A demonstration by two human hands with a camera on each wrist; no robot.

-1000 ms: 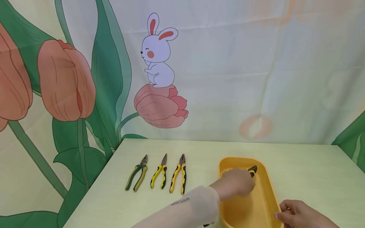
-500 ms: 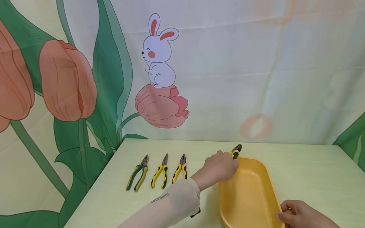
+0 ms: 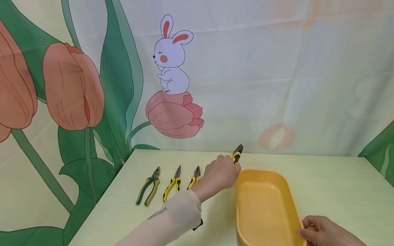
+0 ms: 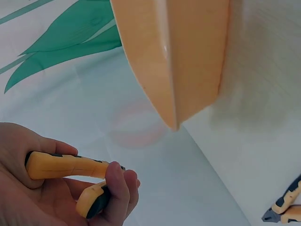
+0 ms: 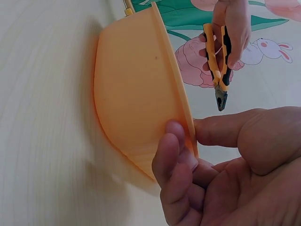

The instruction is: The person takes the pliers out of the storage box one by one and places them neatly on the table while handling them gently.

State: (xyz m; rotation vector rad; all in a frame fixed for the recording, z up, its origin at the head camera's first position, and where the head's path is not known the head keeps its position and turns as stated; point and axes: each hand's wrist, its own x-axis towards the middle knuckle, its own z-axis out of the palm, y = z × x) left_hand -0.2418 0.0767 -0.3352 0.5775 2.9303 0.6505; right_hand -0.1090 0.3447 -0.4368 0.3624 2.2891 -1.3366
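Note:
My left hand [image 3: 220, 172] grips a pair of combination pliers [image 3: 237, 153] with yellow-and-black handles, raised just beyond the far left corner of a yellow plastic tray [image 3: 264, 212]. In the left wrist view the fingers curl around its spread handles [image 4: 66, 165]. The right wrist view shows the dark metal head [image 5: 221, 99] pointing away from that hand. At the tray's right side, my right hand [image 3: 323, 230] pinches the rim between thumb and fingers. Nothing lies inside the tray.
Left on the table stand in a row green-handled pliers [image 3: 149, 191], yellow-and-black needle-nose pliers [image 3: 175, 177] and another yellow-and-black pair [image 3: 196, 174], partly hidden by my left arm. A dark tip [image 3: 198, 224] shows beneath the sleeve. A printed cloth [image 3: 231, 85] hangs behind.
My left hand has lifted the pliers out of the tray and carried them left and away, past its far left corner. The right hand stays on the rim.

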